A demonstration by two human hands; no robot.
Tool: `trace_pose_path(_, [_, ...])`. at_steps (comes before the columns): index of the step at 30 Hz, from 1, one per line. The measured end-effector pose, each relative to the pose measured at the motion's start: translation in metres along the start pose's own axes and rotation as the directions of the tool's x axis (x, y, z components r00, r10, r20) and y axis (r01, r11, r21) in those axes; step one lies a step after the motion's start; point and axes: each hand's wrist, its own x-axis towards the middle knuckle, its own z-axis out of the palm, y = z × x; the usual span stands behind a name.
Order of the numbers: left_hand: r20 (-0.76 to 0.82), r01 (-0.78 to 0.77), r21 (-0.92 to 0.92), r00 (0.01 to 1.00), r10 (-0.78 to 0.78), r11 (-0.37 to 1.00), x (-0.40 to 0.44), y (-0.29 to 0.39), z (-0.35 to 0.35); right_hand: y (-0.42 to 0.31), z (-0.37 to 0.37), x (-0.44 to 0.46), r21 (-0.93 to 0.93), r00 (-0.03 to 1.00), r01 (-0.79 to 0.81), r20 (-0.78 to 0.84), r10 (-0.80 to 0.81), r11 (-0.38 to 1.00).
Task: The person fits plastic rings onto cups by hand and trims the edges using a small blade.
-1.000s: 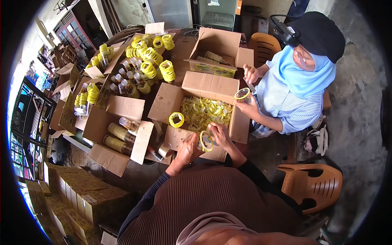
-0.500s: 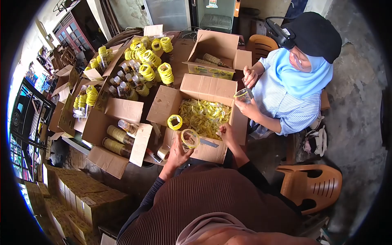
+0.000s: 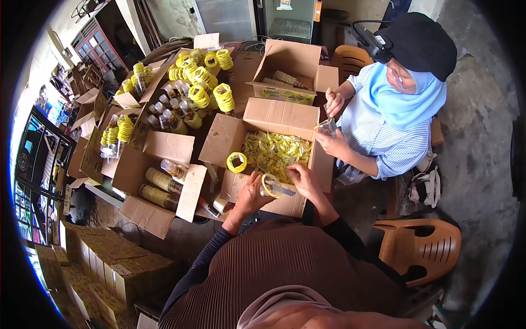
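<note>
My left hand is wrapped around a clear plastic jar with a yellow rim, tilted so its round end faces up and right. Close beside that rim is my right hand, its fingers curled together; whatever they hold, if anything, is hidden. A grey blade shows between the jar and my right hand, over the carton flap; its handle cannot be made out. Beyond both hands, a carton holds a heap of yellow scraps. A stack of yellow rings stands at the carton's left edge.
A co-worker on the right holds a similar clear jar and a tool. Ring-stacked jars crowd the table's left. Another carton holds jars, near a tape roll. An orange chair stands behind right.
My left hand has moved right and slightly up with the jar, which is turned more sideways. My right hand has shifted slightly left, closer to the rim.
</note>
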Motion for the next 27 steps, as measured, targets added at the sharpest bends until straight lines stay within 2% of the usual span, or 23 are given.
trace_pose_path(1, [0.0,0.0,-0.003,1.0,0.0,1.0,0.001,0.005,0.0,-0.024,-0.004,0.0,0.077,0.997,-0.04,0.071,0.034,0.996])
trace_pose_path(2, [-0.02,-0.01,0.069,1.0,0.011,0.998,0.002,0.009,0.001,-0.039,-0.005,0.0,0.151,0.988,-0.084,0.144,0.063,0.985])
trace_pose_path(3, [-0.04,-0.019,0.142,0.999,0.025,0.99,0.003,0.012,0.002,-0.044,-0.004,-0.002,0.177,0.986,0.011,0.164,-0.041,0.984])
trace_pose_path(4, [-0.041,-0.02,0.142,0.999,0.026,0.99,0.005,0.012,0.003,-0.044,0.0,-0.005,0.151,0.978,0.042,0.195,-0.071,0.988])
trace_pose_path(6, [0.131,0.042,0.085,0.99,-0.053,0.995,0.009,0.014,0.004,-0.04,0.003,-0.009,-0.056,0.96,0.077,0.273,-0.059,0.995])
trace_pose_path(7, [0.191,0.077,0.104,0.977,-0.096,0.992,0.01,0.018,0.003,-0.039,0.004,-0.012,-0.055,0.96,0.078,0.272,-0.061,0.995])
trace_pose_path(9, [0.235,0.1,0.125,0.964,-0.127,0.987,0.013,0.023,0.0,-0.04,0.003,-0.013,-0.122,0.969,0.233,0.117,-0.22,0.965])
trace_pose_path(10, [0.279,0.122,0.146,0.947,-0.159,0.982,0.014,0.024,-0.001,-0.042,0.001,-0.012,-0.121,0.968,0.236,0.116,-0.223,0.964])
trace_pose_path(12, [0.249,0.105,0.111,0.96,-0.13,0.988,0.013,0.023,-0.003,-0.047,-0.006,-0.009,-0.179,0.961,0.129,0.265,-0.079,0.975])
trace_pose_path(15, [0.278,0.043,0.12,0.958,-0.076,0.992,0.014,0.026,-0.01,-0.036,0.002,-0.011,-0.248,0.96,0.187,0.253,-0.123,0.95])
trace_pose_path(17, [0.382,0.061,0.053,0.921,-0.076,0.997,0.012,0.014,-0.005,-0.032,0.0,-0.011,-0.214,0.945,0.206,0.298,-0.137,0.955])
trace_pose_path(21, [0.356,0.02,-0.014,0.934,-0.014,1.0,0.012,0.011,-0.01,-0.039,-0.009,-0.008,-0.189,0.898,0.219,0.424,-0.122,0.957])
trace_pose_path(23, [0.435,0.052,-0.15,0.9,0.019,0.987,0.015,0.011,-0.012,-0.043,-0.011,-0.007,-0.178,0.892,0.241,0.427,-0.146,0.954])
trace_pose_path(27, [0.505,0.142,-0.196,0.863,-0.024,0.97,0.017,0.008,-0.01,-0.043,-0.009,-0.008,-0.193,0.878,0.34,0.415,-0.237,0.921])
